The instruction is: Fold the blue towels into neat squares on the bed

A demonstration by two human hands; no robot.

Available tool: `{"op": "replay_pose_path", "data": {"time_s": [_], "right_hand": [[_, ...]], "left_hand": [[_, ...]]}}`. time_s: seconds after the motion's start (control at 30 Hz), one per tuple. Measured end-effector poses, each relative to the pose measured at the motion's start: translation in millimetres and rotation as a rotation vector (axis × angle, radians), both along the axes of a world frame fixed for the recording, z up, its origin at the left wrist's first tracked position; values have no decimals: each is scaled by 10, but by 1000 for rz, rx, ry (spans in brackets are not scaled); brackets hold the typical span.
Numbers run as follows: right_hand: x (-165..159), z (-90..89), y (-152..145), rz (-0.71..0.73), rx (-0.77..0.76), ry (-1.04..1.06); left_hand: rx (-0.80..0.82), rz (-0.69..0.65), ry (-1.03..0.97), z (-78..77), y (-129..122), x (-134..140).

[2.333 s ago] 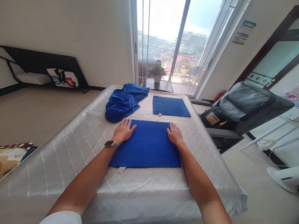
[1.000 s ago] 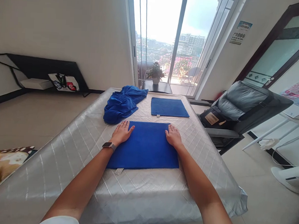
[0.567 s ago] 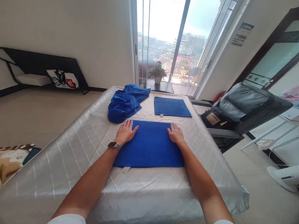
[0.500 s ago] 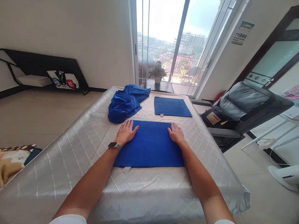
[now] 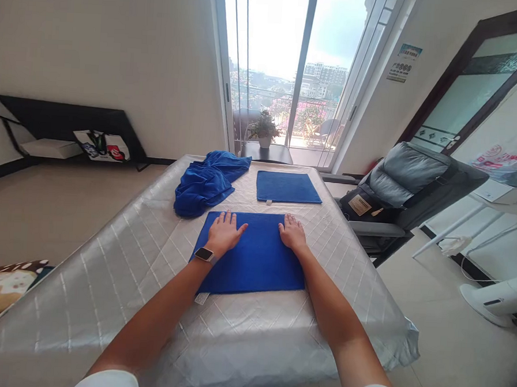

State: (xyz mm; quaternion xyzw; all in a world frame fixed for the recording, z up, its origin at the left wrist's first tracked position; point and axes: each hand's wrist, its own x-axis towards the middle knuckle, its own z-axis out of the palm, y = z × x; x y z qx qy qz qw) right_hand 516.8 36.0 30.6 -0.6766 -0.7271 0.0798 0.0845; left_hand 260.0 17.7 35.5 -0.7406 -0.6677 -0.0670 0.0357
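A blue towel [image 5: 259,263], folded into a flat rectangle, lies in front of me on a silver table cover [image 5: 125,256]. My left hand [image 5: 225,233] rests flat on its far left part, fingers stretched out; a watch is on that wrist. On the far right part of the same towel, my right hand [image 5: 293,232] lies flat and open. A white tag pokes out at the near left corner. Beyond it, a second folded blue towel [image 5: 289,187] lies flat at the far right. A crumpled blue towel [image 5: 209,182] is heaped at the far left.
A grey armchair [image 5: 415,184] with a dark bag stands at the table's right. Past the far edge are a potted plant [image 5: 265,129] on a chair and a sliding glass door. A black shelf [image 5: 67,126] is at the left wall. Patterned fabric [image 5: 11,290] shows at lower left.
My left hand has shifted right, inward from the towel's left edge. The right hand stays flat near the far right corner. The camera view has turned slightly right.
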Motion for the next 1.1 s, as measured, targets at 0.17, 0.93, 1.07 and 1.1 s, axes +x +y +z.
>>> {"op": "replay_pose_path", "data": {"time_s": [0.17, 0.93, 1.07, 1.1], "right_hand": [[58, -15, -29, 30, 19, -49], [32, -11, 6, 13, 6, -16], [43, 0, 15, 21, -18, -37], [46, 1, 14, 22, -21, -40]], "left_hand": [[-5, -314, -147, 62, 21, 1206], [-82, 111, -79, -180, 102, -643], [-72, 128, -91, -196, 109, -598], [-68, 127, -96, -204, 117, -593]]}}
